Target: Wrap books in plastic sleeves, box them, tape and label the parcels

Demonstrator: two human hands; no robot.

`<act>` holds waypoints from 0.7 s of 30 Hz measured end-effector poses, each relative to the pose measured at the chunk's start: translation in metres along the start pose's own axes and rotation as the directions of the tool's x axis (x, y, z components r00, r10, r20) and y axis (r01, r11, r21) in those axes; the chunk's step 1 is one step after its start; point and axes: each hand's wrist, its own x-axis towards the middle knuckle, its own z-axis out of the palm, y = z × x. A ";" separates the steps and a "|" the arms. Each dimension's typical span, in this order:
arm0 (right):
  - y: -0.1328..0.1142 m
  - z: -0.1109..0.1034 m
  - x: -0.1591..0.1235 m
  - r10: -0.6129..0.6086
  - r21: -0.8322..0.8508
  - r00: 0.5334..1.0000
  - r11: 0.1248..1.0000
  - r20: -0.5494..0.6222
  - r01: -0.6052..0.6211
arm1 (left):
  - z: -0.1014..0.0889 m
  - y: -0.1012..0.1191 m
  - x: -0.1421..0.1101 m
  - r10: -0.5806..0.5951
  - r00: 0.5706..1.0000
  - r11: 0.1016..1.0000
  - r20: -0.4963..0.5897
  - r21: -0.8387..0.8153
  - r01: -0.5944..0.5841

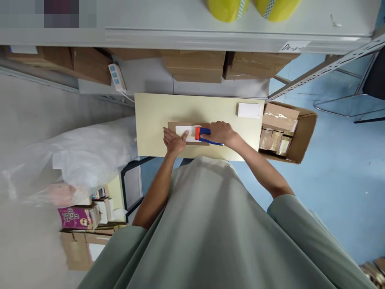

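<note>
"What's in the carton [306,130] at the worktop's [153,132] three o'clock?"
"At least four taped boxes [276,140]."
"And the hands?"
"Left hand [175,140]: grip spread over the nine-o'clock end of one brown parcel [191,124], mid-worktop. Right hand [221,131]: grip wrapped around one blue-and-red tape dispenser [205,131], at the parcel's three-o'clock end."

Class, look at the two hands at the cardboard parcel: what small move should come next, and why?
Probably draw the blue-and-red tool, which looks like a tape dispenser, a little rightward along the parcel. The right hand grips it over the white paper, while the left hand lies at the parcel's left end, seemingly steadying it.
</note>
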 end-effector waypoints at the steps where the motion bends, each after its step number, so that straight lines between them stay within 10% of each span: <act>1: 0.014 -0.005 -0.009 0.020 0.001 1.000 1.000 0.012 -0.020 | 0.000 0.000 0.001 -0.015 1.000 1.000 0.010 -0.001 0.015; 8: 0.095 -0.015 -0.045 0.147 0.033 0.982 0.988 0.121 -0.152 | -0.002 0.006 0.004 -0.065 0.997 0.997 0.030 0.040 0.064; 21: 0.033 0.053 0.020 0.152 -0.062 0.984 0.985 -0.087 -0.158 | -0.009 0.015 0.005 -0.141 0.985 0.984 0.099 0.128 0.128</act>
